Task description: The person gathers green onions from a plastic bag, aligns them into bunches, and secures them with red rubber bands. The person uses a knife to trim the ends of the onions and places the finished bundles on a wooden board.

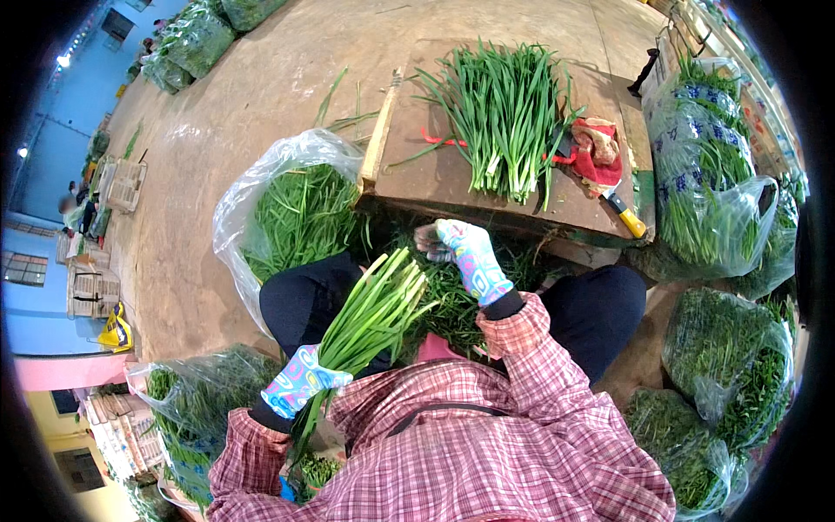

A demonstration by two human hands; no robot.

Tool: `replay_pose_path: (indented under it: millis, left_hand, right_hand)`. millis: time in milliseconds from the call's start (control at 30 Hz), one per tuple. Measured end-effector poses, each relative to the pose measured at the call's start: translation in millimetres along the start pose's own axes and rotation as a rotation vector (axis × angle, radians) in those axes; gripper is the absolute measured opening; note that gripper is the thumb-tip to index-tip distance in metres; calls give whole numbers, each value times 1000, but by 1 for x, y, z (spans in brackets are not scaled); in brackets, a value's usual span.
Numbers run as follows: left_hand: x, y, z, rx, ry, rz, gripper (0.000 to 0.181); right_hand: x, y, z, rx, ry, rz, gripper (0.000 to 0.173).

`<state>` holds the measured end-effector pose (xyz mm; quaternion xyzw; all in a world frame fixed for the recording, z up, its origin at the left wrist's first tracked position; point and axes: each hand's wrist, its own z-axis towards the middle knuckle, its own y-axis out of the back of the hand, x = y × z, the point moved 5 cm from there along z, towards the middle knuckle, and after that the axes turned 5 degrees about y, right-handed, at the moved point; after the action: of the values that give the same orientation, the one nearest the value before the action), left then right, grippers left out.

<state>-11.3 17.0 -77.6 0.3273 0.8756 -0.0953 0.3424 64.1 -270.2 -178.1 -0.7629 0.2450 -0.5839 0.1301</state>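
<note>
My left hand [305,382], in a patterned glove, is closed round a bundle of garlic chives [372,313], its pale stem ends pointing up and to the right. My right hand [460,251], gloved alike, is raised between my knees, just below the near edge of a brown board [417,176]; its fingers are blurred, so I cannot tell whether they hold anything. On the board lies a larger pile of chives [509,124], stem ends towards me, with a red tie [443,140] under it. To its right are a red cloth [597,156] and a yellow-and-black handle [626,215].
An open plastic bag [300,222] of loose greens stands left of the board. Loose green leaves [456,307] lie between my legs. Bagged greens [704,163] stand at the right, more bags [724,359] nearer me, and another bag [209,391] at the lower left. A person sits far left.
</note>
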Motion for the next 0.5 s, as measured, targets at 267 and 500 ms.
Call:
replay_pose_path:
  millis: [267, 500]
  left_hand:
    - [7, -5, 11, -17, 17, -46, 26]
    - [8, -8, 13, -17, 12, -163, 31]
  right_hand:
    - [12, -17, -5, 75, 96, -375, 29]
    - [5, -29, -34, 156, 176, -264, 41]
